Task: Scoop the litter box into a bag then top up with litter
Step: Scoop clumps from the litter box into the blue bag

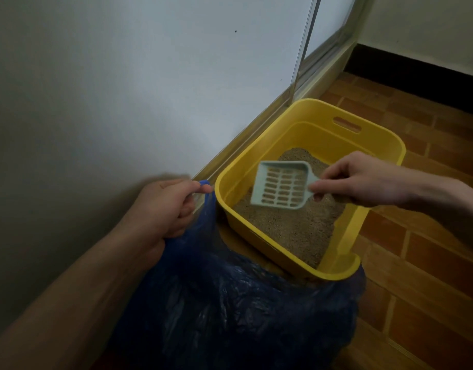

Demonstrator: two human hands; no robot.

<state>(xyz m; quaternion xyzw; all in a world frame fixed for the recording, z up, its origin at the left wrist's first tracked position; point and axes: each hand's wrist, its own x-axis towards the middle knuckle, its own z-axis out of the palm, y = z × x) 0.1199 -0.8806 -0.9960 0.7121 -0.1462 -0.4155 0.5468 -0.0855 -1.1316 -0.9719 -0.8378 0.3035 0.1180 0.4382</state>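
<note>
Grey-white wall (96, 89) fills the left side, meeting the floor along a pale baseboard (246, 134).

Left hand (163, 209): fingers curled tight, gripping the top edge of a dark blue plastic bag (230, 303). Bag mouth held up just beside the near-left corner of the litter box; the rest of the bag slumps crinkled across the lower middle of the view, its far side tucked against the box's near wall.

Yellow litter box (304, 113) sits on the floor close to the baseboard, handle slot visible in its far wall. Inside, tan granular litter (296, 231) covers the bottom, heaped somewhat toward the far end.

Pale blue slotted scoop (280, 185) hangs above the litter, inside the box's outline, tilted, blade toward the left. No contents visible in it; litter shows through the slots.

Right hand (363, 180): thumb and fingers pinching the scoop's short handle, forearm entering from the right edge.

Right of the box: brick-pattern brown floor (430, 236), dark skirting at the far wall.
</note>
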